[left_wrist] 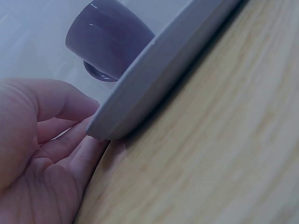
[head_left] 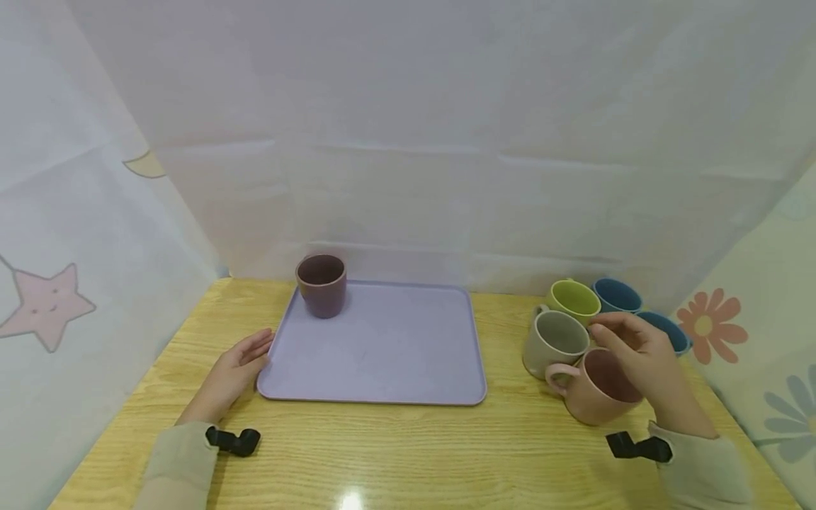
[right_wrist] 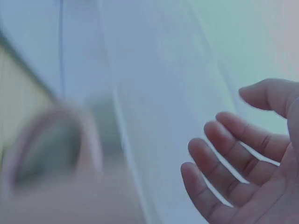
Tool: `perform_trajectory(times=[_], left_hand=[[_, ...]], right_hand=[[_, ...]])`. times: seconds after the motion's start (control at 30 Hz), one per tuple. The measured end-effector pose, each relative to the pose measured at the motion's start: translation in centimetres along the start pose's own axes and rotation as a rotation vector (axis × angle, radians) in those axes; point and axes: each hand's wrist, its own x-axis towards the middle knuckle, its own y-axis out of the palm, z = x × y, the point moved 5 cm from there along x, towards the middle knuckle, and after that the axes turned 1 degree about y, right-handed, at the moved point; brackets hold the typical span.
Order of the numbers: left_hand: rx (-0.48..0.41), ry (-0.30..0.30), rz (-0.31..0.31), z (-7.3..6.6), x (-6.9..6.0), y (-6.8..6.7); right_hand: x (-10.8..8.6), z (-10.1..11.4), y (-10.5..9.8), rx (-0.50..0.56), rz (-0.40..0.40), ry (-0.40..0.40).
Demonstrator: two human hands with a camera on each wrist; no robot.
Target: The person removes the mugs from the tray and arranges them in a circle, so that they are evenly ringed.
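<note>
A lavender tray [head_left: 382, 347] lies on the wooden table. My left hand [head_left: 232, 372] rests at its left edge, fingers fairly straight and touching the rim; the left wrist view shows the fingertips at the tray corner [left_wrist: 112, 121]. On the tray's back left stands a purple mug [head_left: 323, 287], upright. Above a pink mug [head_left: 589, 397] at the right, my right hand [head_left: 644, 354] hovers with nothing in it. In the right wrist view its fingers [right_wrist: 219, 172] are spread and loosely bent. A light grey mug [head_left: 538, 347] stands left of that hand.
Behind the grey mug are a yellow-green mug [head_left: 574, 297] and a blue mug [head_left: 617, 294]; another blue mug [head_left: 666, 331] is partly hidden by my right hand. A white cloth wall [head_left: 408, 198] rises along the table's back edge, with printed cloth on both sides.
</note>
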Motion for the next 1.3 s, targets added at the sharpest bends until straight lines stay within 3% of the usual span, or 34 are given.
perform_trajectory(times=[0.13, 0.37, 0.67, 0.87, 1.1, 1.3], left_hand=[[0.004, -0.002, 0.004, 0.0, 0.1, 0.0], [0.026, 0.010, -0.005, 0.2, 0.0, -0.1], [0.022, 0.026, 0.002, 0.2, 0.0, -0.1], [0.017, 0.014, 0.001, 0.1, 0.1, -0.2], [0.013, 0.010, 0.000, -0.1, 0.2, -0.2], [0.016, 0.017, -0.007, 0.4, 0.2, -0.2]], right_hand=[[0.8, 2.5, 2.1, 0.019, 0.023, -0.042], [2.6, 5.0, 6.9, 0.115, 0.103, -0.032], [5.2, 5.2, 14.2, 0.210, 0.190, -0.019], [6.6, 5.7, 19.2, 0.379, 0.266, -0.039], [7.9, 5.7, 24.2, 0.561, 0.303, 0.099], [8.9, 5.1, 28.6, 0.593, 0.272, 0.199]])
